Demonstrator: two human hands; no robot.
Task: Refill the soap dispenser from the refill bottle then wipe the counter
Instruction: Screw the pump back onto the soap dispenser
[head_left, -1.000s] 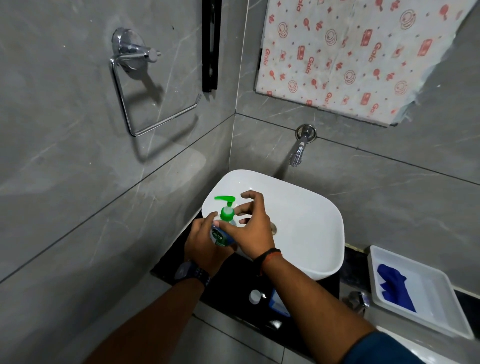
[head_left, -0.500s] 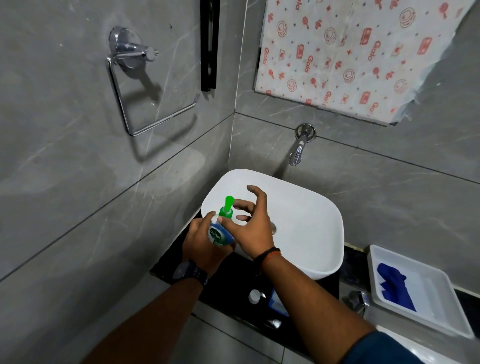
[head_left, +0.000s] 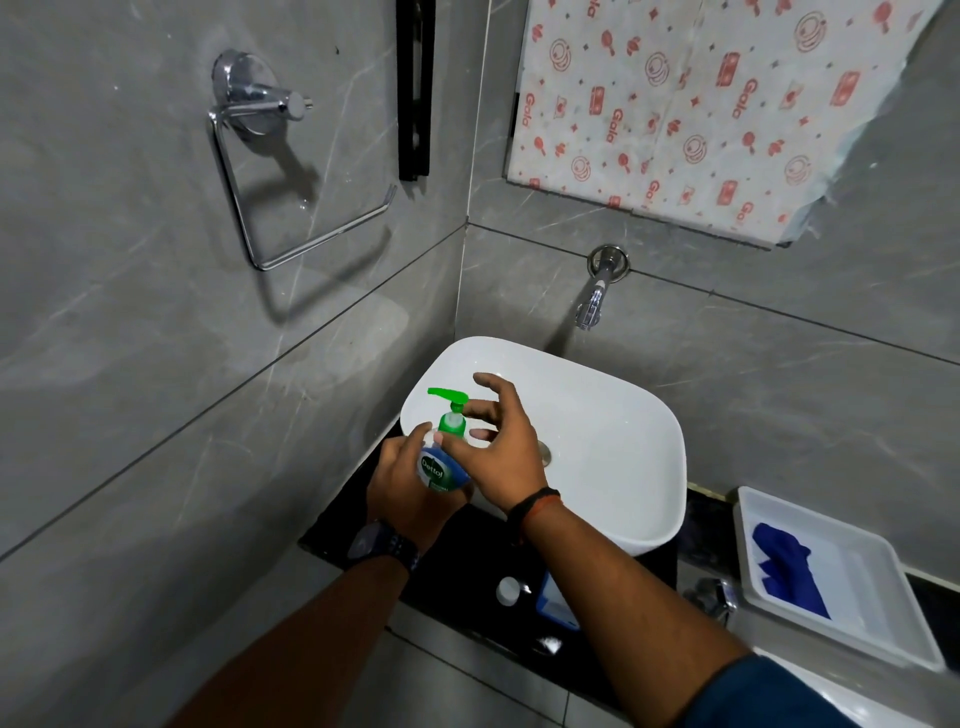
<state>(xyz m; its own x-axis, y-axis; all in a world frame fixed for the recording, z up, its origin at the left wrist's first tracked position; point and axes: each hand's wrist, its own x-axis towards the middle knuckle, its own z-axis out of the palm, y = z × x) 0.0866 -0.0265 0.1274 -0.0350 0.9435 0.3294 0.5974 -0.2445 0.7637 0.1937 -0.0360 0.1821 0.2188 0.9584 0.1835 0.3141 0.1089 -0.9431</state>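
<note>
The soap dispenser (head_left: 439, 471), a clear bottle with a blue label and a green pump (head_left: 450, 411), is held at the left rim of the white basin (head_left: 649, 525). My left hand (head_left: 402, 491) wraps around its body from below. My right hand (head_left: 501, 462) pinches the green pump collar with thumb and forefinger, the other fingers spread over the basin. The pump nozzle points left. On the black counter (head_left: 457, 571) in front of the basin lie a white cap (head_left: 506, 591) and a blue refill container (head_left: 556, 597), partly hidden by my right forearm.
A white tray (head_left: 906, 631) at the right holds a blue cloth (head_left: 784, 566). A chrome tap (head_left: 592, 301) juts from the back wall above the basin. A chrome towel ring (head_left: 270, 182) hangs on the left wall, close to the counter.
The green pump head has turned around under my right fingers, from pointing left, through end-on, back to pointing left. My left hand kept the bottle in place.
</note>
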